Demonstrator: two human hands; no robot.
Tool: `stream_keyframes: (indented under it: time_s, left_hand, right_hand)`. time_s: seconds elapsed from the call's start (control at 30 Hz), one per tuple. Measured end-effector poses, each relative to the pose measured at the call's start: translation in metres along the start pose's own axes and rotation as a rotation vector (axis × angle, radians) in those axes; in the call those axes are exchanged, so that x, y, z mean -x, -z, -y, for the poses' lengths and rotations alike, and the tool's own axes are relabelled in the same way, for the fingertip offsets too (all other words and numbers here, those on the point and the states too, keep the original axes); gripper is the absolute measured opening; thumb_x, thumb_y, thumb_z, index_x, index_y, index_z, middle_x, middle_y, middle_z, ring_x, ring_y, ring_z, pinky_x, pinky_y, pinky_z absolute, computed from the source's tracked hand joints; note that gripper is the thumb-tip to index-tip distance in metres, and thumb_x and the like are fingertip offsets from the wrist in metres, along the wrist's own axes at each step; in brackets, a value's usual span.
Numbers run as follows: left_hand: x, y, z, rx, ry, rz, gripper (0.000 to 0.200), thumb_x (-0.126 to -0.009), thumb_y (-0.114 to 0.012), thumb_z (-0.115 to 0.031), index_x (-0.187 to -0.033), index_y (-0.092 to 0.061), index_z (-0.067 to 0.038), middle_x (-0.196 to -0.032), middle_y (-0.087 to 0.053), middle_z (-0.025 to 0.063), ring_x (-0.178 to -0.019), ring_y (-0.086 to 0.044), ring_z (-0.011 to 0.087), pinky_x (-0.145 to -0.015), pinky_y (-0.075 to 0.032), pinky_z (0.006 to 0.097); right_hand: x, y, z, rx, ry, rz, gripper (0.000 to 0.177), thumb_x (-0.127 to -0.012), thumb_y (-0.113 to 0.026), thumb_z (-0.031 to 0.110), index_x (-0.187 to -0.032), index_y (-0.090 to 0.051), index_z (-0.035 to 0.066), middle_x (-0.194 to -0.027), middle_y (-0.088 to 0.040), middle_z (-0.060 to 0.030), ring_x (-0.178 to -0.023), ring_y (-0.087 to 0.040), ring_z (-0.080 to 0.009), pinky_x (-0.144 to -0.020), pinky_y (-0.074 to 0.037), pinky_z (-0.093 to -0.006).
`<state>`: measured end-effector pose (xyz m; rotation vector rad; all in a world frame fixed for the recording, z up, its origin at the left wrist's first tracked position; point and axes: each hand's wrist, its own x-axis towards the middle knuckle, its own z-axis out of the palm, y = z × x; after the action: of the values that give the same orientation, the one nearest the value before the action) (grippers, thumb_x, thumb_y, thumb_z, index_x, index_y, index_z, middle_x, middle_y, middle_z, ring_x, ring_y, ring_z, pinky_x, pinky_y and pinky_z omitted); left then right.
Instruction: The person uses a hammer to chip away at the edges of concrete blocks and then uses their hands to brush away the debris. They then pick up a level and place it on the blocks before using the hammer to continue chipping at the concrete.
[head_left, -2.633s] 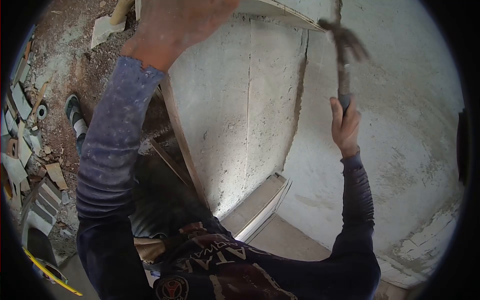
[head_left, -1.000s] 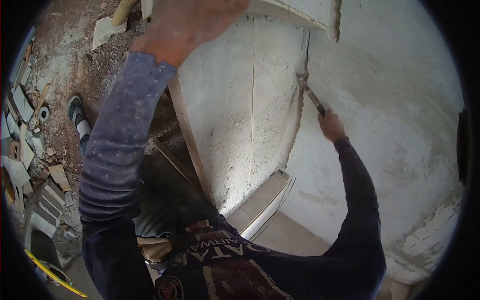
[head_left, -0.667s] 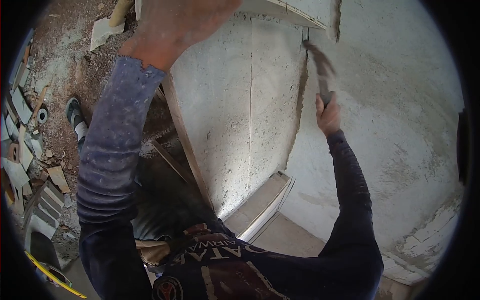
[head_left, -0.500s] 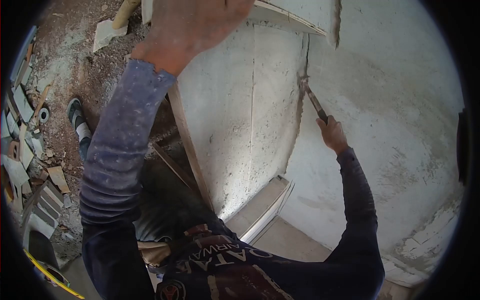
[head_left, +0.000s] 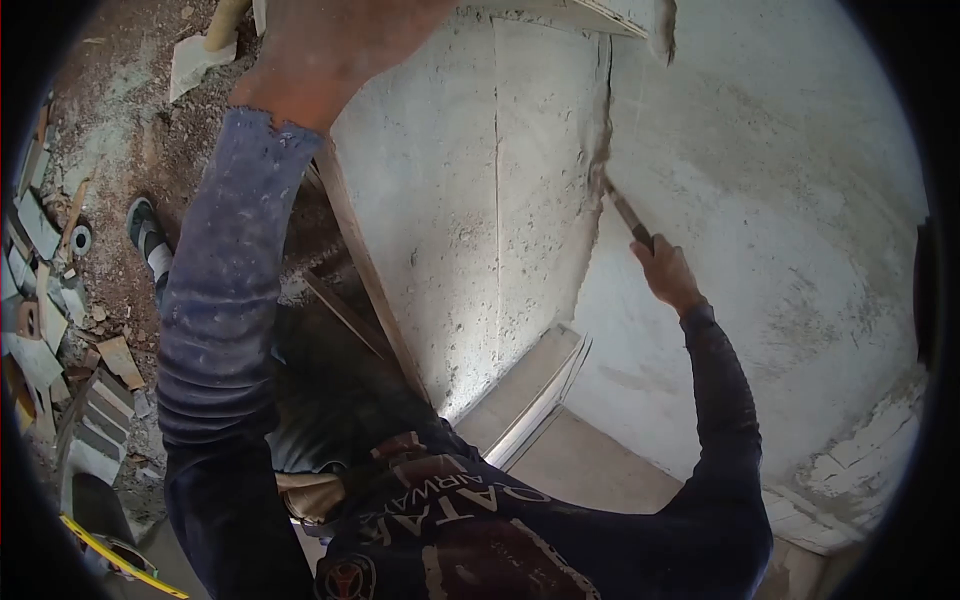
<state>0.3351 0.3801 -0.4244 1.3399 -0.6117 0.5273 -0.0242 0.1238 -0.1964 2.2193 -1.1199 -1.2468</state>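
My right hand (head_left: 667,272) is closed around the dark handle of a slim brush-like tool (head_left: 630,213). The tool's tip touches the rough mortar seam (head_left: 596,235) where a pale panel (head_left: 450,220) meets the grey wall (head_left: 760,250); the exact shape of its head is hard to make out. Raised at the top, my left hand (head_left: 335,50) is blurred, close to the camera and in front of the panel's upper left. Its fingers run past the frame's upper edge, so whether it holds anything is hidden.
Below the panel juts a boxed ledge (head_left: 525,390). A wooden strip (head_left: 365,270) edges the panel's left side. Broken boards and tile pieces (head_left: 40,340) litter the dirt floor at left, near a foot in a shoe (head_left: 148,235). A yellow-edged object (head_left: 115,560) lies lower left.
My right hand stays at nearly the same height while the tool's tip shifts slightly down along the seam. My left hand moves up and left in view. The whole view has shifted a little.
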Motion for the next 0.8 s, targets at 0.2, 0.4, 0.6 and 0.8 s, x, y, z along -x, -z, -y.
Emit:
stream_keyframes:
  time_s: [0.2,0.4,0.6,0.8]
  left_hand:
    - [-0.009,-0.003,0.003,-0.088,-0.128,-0.027,0.062,-0.092,-0.047,-0.015,-0.149,-0.033,0.006,-0.152,-0.036,0.0268,-0.146,-0.029,0.0353,-0.121,-0.020,0.0408]
    - [-0.003,0.003,-0.001,-0.014,0.051,0.023,0.063,-0.095,-0.048,-0.021,-0.150,-0.032,0.006,-0.153,-0.036,0.0266,-0.145,-0.031,0.0358,-0.121,-0.021,0.0407]
    - [-0.007,0.003,0.011,-0.086,-0.058,-0.009,0.065,-0.097,-0.050,-0.029,-0.149,-0.033,0.006,-0.151,-0.038,0.0268,-0.144,-0.032,0.0369,-0.120,-0.022,0.0411]
    - [-0.005,0.005,-0.007,-0.090,-0.104,-0.057,0.067,-0.097,-0.051,-0.031,-0.149,-0.032,0.006,-0.151,-0.037,0.0268,-0.145,-0.031,0.0366,-0.120,-0.022,0.0410]
  right_hand:
    - [-0.020,0.058,0.075,-0.282,0.370,-0.608,0.043,-0.102,-0.055,0.042,-0.105,-0.051,-0.001,-0.060,-0.055,-0.0179,-0.048,-0.058,-0.0321,-0.047,-0.045,-0.0402]
    - [-0.009,-0.057,-0.046,0.240,0.085,0.043,0.047,-0.096,-0.058,0.045,-0.111,-0.052,0.001,-0.083,-0.067,-0.0296,-0.076,-0.067,-0.0497,-0.072,-0.054,-0.0606]
    - [0.009,0.031,0.077,-0.276,0.175,-0.271,0.038,-0.101,-0.054,0.040,-0.101,-0.046,0.003,-0.067,-0.061,-0.0280,-0.067,-0.066,-0.0466,-0.051,-0.046,-0.0540]
    - [-0.039,-0.070,-0.031,0.219,0.241,-0.411,0.040,-0.099,-0.055,0.040,-0.106,-0.048,0.001,-0.072,-0.064,-0.0276,-0.070,-0.067,-0.0470,-0.060,-0.053,-0.0541]
